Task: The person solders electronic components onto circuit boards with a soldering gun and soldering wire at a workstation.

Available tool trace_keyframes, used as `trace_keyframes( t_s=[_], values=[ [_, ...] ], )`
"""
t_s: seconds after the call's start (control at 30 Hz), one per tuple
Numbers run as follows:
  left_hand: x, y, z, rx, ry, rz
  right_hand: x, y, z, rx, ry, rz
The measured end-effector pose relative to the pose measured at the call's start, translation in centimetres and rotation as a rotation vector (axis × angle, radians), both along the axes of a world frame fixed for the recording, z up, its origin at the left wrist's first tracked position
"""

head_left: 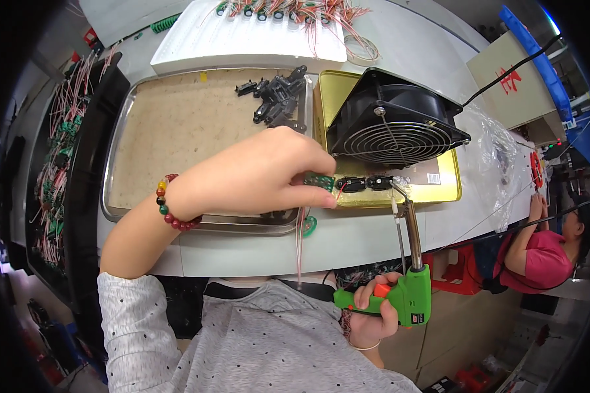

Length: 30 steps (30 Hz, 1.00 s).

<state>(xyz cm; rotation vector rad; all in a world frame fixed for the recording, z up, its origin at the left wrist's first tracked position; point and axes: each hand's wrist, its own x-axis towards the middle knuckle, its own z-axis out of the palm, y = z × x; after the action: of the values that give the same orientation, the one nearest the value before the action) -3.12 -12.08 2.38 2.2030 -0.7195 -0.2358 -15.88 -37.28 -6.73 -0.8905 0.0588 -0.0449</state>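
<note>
My left hand (278, 171), with a beaded bracelet at the wrist, reaches across the table and pinches a small green circuit board (319, 183). Thin red and white wires (299, 242) hang down below that hand, beside a green round piece (309, 226). Right of the board, two small black parts (354, 184) sit at the near edge of a yellow metal tray (432, 194). My right hand (373, 321) is closed round the handle of a green soldering gun (413, 298) with a red trigger. Its bent tip (398, 187) points up at the right-hand black part.
A black fan (396, 121) with a wire grille stands on the yellow tray. Left of it is a steel-rimmed tray (157, 124) with several black plastic parts (275, 98). Behind lies a white foam tray (242, 42) of wired parts. Another person (537, 259) sits at right.
</note>
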Motion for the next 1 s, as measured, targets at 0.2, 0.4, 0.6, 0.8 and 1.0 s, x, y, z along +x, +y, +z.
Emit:
trace_keyframes(
  t_s=[0.2,0.4,0.6,0.8,1.0],
  values=[
    [-2.1,0.2,2.1,0.096,-0.382,0.103,-0.1,0.8,-0.6,-0.004,-0.010,0.019],
    [-4.2,6.9,7.6,-0.005,-0.423,0.334,-1.2,1.0,-0.4,-0.038,-0.182,0.002],
    [-4.2,21.1,10.8,0.021,-0.006,0.834,-0.9,1.4,-0.3,-0.049,-0.032,-0.077],
    [-5.0,32.4,8.9,-0.508,-0.075,1.239,-0.7,1.8,1.2,0.148,-0.112,0.104],
    [-8.4,35.7,-0.4,-0.196,0.311,1.319,-0.4,1.5,0.7,0.167,-0.104,0.090]
  ],
)
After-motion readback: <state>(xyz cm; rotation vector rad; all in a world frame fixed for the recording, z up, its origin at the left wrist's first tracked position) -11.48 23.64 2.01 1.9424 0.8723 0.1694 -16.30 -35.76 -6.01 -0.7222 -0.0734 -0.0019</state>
